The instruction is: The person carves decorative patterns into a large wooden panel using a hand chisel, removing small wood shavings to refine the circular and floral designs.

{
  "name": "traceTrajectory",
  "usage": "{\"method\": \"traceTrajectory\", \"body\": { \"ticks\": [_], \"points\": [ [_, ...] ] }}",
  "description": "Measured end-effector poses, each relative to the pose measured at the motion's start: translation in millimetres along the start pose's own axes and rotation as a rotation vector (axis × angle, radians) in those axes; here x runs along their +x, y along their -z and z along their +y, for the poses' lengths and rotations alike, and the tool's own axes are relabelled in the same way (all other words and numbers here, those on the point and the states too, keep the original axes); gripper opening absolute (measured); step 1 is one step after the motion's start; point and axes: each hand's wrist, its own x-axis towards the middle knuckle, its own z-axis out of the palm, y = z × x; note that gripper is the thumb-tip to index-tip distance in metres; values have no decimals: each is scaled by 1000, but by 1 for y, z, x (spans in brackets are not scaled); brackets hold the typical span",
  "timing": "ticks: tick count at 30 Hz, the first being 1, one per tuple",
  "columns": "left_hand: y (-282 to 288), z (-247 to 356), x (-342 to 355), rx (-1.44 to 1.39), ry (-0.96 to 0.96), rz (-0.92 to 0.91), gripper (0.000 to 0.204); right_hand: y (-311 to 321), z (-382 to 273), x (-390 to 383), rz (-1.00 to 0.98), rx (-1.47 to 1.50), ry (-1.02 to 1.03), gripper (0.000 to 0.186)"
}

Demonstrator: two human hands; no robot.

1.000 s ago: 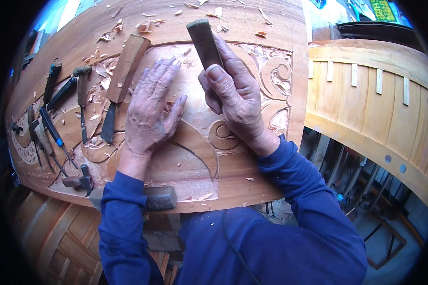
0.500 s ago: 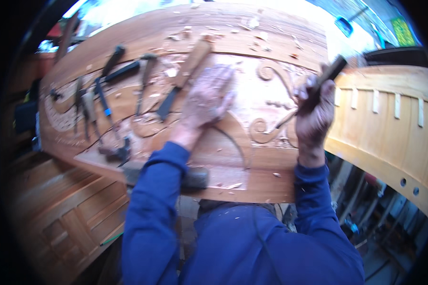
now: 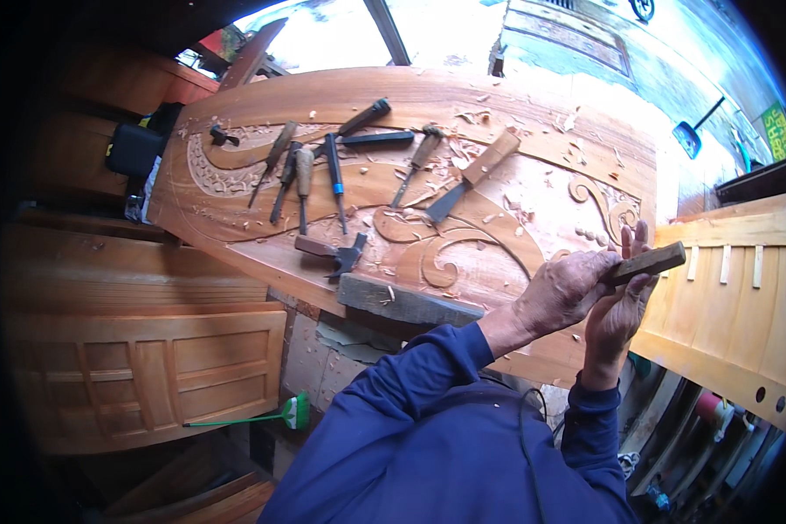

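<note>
Both hands are close together over the right end of a carved wooden panel (image 3: 323, 229) with raised scrolls. A wooden-handled carving chisel (image 3: 659, 262) lies between them, its handle end pointing right; its blade is hidden by the hands. My left hand (image 3: 555, 293) is closed around the inner part of the handle. My right hand (image 3: 618, 321) cups the chisel from behind, fingertips showing above it and the thumb below. On the panel lie a broad chisel (image 3: 493, 160), a blue-banded chisel (image 3: 334, 166), several other chisels and a small hammer (image 3: 345, 256).
Wood shavings (image 3: 476, 118) are scattered over the panel. A long grey block (image 3: 406, 299) lies along its near edge. To the right stands a slatted wooden panel (image 3: 725, 297); lower left, a panelled door (image 3: 148, 371) and a green brush (image 3: 295, 410).
My left hand has left the panel surface and moved right to the chisel, beside my right hand. The view has shifted, showing more of the left side and the floor.
</note>
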Motion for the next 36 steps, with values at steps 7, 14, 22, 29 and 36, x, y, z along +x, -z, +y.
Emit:
{"method": "traceTrajectory", "body": {
  "ticks": [7,14,22,29,36],
  "points": [
    [134,-41,6,579,102,330,40,29,2,-28,-106,-377,-65,84],
    [242,-138,-8,953,376,461,37,80,70,-56,-215,-614,8,70],
    [268,-170,-19,937,505,361,33,81,72,-52,-196,-632,-4,60],
    [336,-209,-18,1236,104,270,34,73,66,-44,-179,-676,10,57],
    [345,-213,-6,1346,141,299,28,72,56,-53,-110,-699,-11,59]
  ]
}}
